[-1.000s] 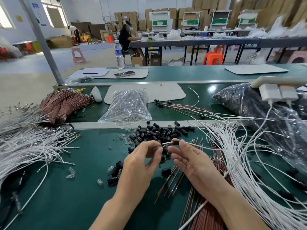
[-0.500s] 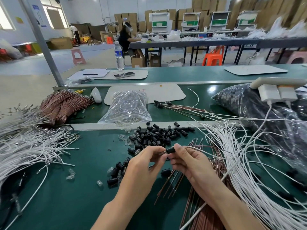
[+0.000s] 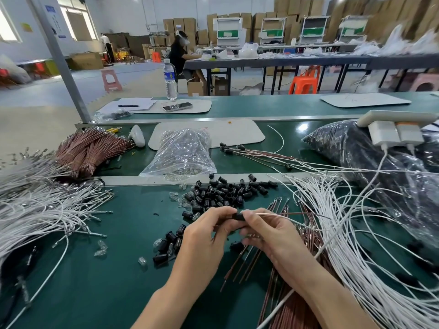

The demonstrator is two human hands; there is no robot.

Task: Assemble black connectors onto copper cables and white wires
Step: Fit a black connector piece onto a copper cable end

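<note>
Over the green bench, my left hand (image 3: 204,236) and my right hand (image 3: 268,231) meet fingertip to fingertip, both pinching one black connector (image 3: 238,216). A white wire (image 3: 280,216) and a copper cable (image 3: 306,213) run out of it to the right. Just behind my hands lies a pile of loose black connectors (image 3: 221,193), and more black connectors (image 3: 169,243) lie to the left. Loose copper cables (image 3: 244,264) lie under my right hand. Many white wires (image 3: 344,233) spread out at the right.
Another heap of white wires (image 3: 35,207) and bundled copper cables (image 3: 88,150) sit at the left. A clear bag (image 3: 180,153) stands behind the connectors, finished assemblies (image 3: 256,153) beside it, a big dark bag (image 3: 370,162) at right. A power strip (image 3: 394,129) overhangs it.
My hands have drawn closer together and the black connector has slid onto the wire ends; the wire tips that showed between my fingers are now hidden inside it.
</note>
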